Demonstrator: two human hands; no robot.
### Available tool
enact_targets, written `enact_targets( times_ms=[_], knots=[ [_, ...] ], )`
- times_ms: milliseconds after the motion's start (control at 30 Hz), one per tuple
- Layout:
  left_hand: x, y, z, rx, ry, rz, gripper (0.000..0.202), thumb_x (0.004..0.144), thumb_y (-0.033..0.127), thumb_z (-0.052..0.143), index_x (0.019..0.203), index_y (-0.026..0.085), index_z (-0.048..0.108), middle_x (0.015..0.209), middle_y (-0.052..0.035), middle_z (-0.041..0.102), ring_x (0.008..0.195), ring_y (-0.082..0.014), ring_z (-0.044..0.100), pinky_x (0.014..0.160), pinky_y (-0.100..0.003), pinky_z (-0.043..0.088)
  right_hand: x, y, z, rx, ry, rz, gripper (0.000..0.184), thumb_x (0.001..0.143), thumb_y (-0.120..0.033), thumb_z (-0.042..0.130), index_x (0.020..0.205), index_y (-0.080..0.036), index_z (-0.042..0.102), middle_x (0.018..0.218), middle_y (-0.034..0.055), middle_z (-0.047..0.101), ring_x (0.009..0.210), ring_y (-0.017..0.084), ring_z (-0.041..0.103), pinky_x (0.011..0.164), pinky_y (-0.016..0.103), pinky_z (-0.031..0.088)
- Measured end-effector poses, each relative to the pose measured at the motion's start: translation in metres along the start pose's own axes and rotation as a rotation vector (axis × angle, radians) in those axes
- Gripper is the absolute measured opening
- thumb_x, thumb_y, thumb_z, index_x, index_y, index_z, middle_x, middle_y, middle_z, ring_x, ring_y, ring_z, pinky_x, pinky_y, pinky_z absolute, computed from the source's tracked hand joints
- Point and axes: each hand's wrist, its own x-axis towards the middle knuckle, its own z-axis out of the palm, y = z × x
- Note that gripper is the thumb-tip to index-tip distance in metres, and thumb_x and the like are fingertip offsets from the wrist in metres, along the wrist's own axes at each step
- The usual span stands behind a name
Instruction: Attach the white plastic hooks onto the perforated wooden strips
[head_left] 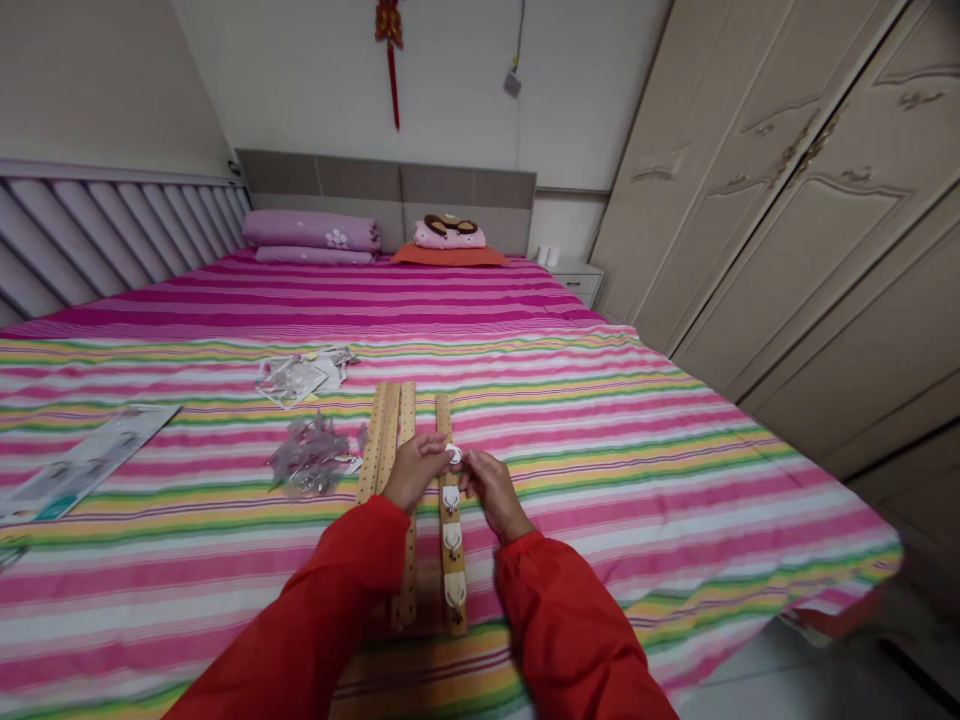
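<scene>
Over the far part of a narrow wooden strip (442, 408), my left hand (414, 470) pinches a small white looped piece (454, 454). My right hand (491, 490) is closed at the piece's right edge, fingertips together; what lies between them is hidden. Nearer to me, several similar pieces sit in a row along the strip, among them a white piece (451, 498) and a cream piece (454, 588), with small dark metal parts at their lower ends. Left of the strip lie more wooden strips with rows of holes (388, 425), partly covered by my left hand and sleeve.
Left of the strips is a heap of crumpled clear plastic bags (309, 455), with more packaging (304, 377) behind it. A long flat packet (94, 462) lies at far left. Striped cloth (600, 440) covers the bed; wardrobes (787, 200) stand at right.
</scene>
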Motion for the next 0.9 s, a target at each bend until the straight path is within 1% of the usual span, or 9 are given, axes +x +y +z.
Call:
enact_targets(
  times_ms=[67, 133, 200, 233, 367, 467, 567, 733, 900],
  knots=[
    [0.001, 0.003, -0.002, 0.042, -0.038, 0.009, 0.036, 0.048, 0.029, 0.081, 0.077, 0.013, 0.064, 0.067, -0.0027, 0.066, 0.063, -0.014, 0.061, 0.063, -0.026, 0.048, 0.001, 0.001, 0.0, 0.017, 0.054, -0.001, 0.03, 0.07, -0.045, 0.068, 0.08, -0.017, 0.071, 0.064, 0.0002, 0.064, 0.045, 0.008, 0.046, 0.042, 0.021, 0.032],
    [0.003, 0.005, -0.004, 0.088, -0.107, 0.033, 0.031, 0.047, 0.029, 0.082, 0.068, 0.013, 0.065, 0.064, -0.0025, 0.066, 0.062, -0.0135, 0.061, 0.062, -0.025, 0.047, 0.001, 0.002, -0.001, 0.021, 0.086, 0.013, 0.025, 0.065, -0.039, 0.074, 0.078, -0.017, 0.071, 0.06, -0.0016, 0.062, 0.044, 0.007, 0.043, 0.042, 0.021, 0.031],
    [0.006, 0.006, -0.004, 0.096, -0.148, 0.023, 0.031, 0.046, 0.03, 0.082, 0.067, 0.013, 0.067, 0.063, -0.0023, 0.066, 0.061, -0.013, 0.06, 0.061, -0.025, 0.047, 0.001, 0.003, -0.002, 0.024, 0.095, 0.025, 0.023, 0.061, -0.035, 0.076, 0.074, -0.017, 0.07, 0.057, -0.0025, 0.061, 0.043, 0.007, 0.041, 0.042, 0.021, 0.029],
    [0.007, 0.006, -0.004, 0.084, -0.144, 0.012, 0.032, 0.046, 0.031, 0.082, 0.069, 0.013, 0.067, 0.064, -0.0024, 0.067, 0.061, -0.013, 0.06, 0.061, -0.025, 0.047, 0.001, 0.003, -0.002, 0.028, 0.096, 0.026, 0.023, 0.061, -0.034, 0.077, 0.074, -0.017, 0.07, 0.057, -0.0027, 0.061, 0.042, 0.006, 0.041, 0.041, 0.021, 0.028],
    [0.009, -0.001, -0.005, 0.014, -0.029, -0.02, 0.036, 0.043, 0.026, 0.083, 0.073, 0.013, 0.068, 0.068, -0.0029, 0.068, 0.066, -0.0136, 0.061, 0.066, -0.026, 0.048, 0.001, 0.004, -0.002, 0.034, 0.098, 0.018, 0.023, 0.061, -0.035, 0.076, 0.072, -0.017, 0.068, 0.056, -0.0027, 0.062, 0.039, 0.006, 0.039, 0.039, 0.02, 0.026],
    [0.008, -0.008, -0.008, 0.008, 0.015, -0.028, 0.033, 0.043, 0.023, 0.082, 0.071, 0.013, 0.068, 0.066, -0.0025, 0.068, 0.066, -0.014, 0.062, 0.069, -0.027, 0.048, 0.002, 0.006, 0.0, 0.011, 0.096, 0.029, 0.023, 0.06, -0.035, 0.076, 0.07, -0.017, 0.066, 0.057, -0.0022, 0.063, 0.038, 0.005, 0.039, 0.038, 0.02, 0.026],
    [0.007, -0.013, -0.009, 0.055, 0.048, -0.013, 0.026, 0.046, 0.022, 0.08, 0.067, 0.013, 0.067, 0.063, -0.0017, 0.067, 0.063, -0.0145, 0.061, 0.068, -0.028, 0.048, 0.003, 0.008, 0.002, -0.042, 0.096, 0.035, 0.022, 0.061, -0.035, 0.076, 0.068, -0.016, 0.065, 0.055, -0.0027, 0.062, 0.037, 0.005, 0.039, 0.038, 0.02, 0.028],
    [0.009, -0.016, -0.007, 0.185, 0.118, 0.036, 0.014, 0.051, 0.019, 0.074, 0.063, 0.015, 0.067, 0.06, -0.0017, 0.066, 0.062, -0.0167, 0.061, 0.063, -0.028, 0.047, 0.005, 0.011, 0.004, -0.121, 0.131, 0.017, 0.022, 0.062, -0.035, 0.074, 0.063, -0.016, 0.064, 0.043, -0.0071, 0.051, 0.037, 0.006, 0.038, 0.039, 0.02, 0.031],
    [0.01, -0.018, -0.005, 0.264, 0.133, 0.078, 0.01, 0.055, 0.016, 0.07, 0.064, 0.016, 0.067, 0.061, -0.0025, 0.067, 0.063, -0.0181, 0.063, 0.062, -0.028, 0.048, 0.008, 0.014, 0.003, -0.142, 0.136, 0.033, 0.022, 0.061, -0.035, 0.074, 0.062, -0.016, 0.063, 0.043, -0.007, 0.051, 0.037, 0.006, 0.039, 0.039, 0.02, 0.033]
  ],
)
